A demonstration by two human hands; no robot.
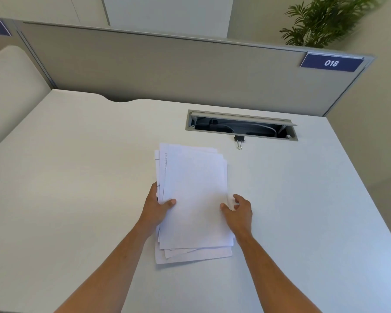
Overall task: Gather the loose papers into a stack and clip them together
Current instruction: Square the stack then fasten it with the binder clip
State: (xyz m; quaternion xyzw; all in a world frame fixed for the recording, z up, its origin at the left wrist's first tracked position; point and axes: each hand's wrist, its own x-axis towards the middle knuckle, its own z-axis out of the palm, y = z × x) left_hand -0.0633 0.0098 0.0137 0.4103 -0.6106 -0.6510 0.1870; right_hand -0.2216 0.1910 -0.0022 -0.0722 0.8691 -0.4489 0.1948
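I have the papers [193, 199] gathered into a rough pile in the middle of the white desk [77, 177], one sheet over another but not squared: the corners fan out at the near end, and along the left edge a few sheets stick out past the top one, with faint print lines showing there. My left hand [157, 205] grips the left side of the pile, thumb curled over onto the top sheet and the fingers tucked under or behind the edge, where I can't see them. My right hand [239, 210] is at the right edge, thumb lying on the top sheet near its border and the other fingers curled loosely just beside it; the paper there looks blurred, so I can't tell whether those fingers actually pinch the edge or only touch it. Both my forearms come up from the bottom of the view, bare.

The binder clip [239, 141] lies on the desk beyond the far right corner of the pile, apart from the papers, its black body toward the back and its wire handles pointing toward me. It sits just at the near rim of the cable slot [242, 125], whose flap stands open over dark cables inside. Behind the desk runs a grey partition [167, 68] carrying a blue label [331, 62] that reads 018, and a green plant [325, 19] rises behind its right end
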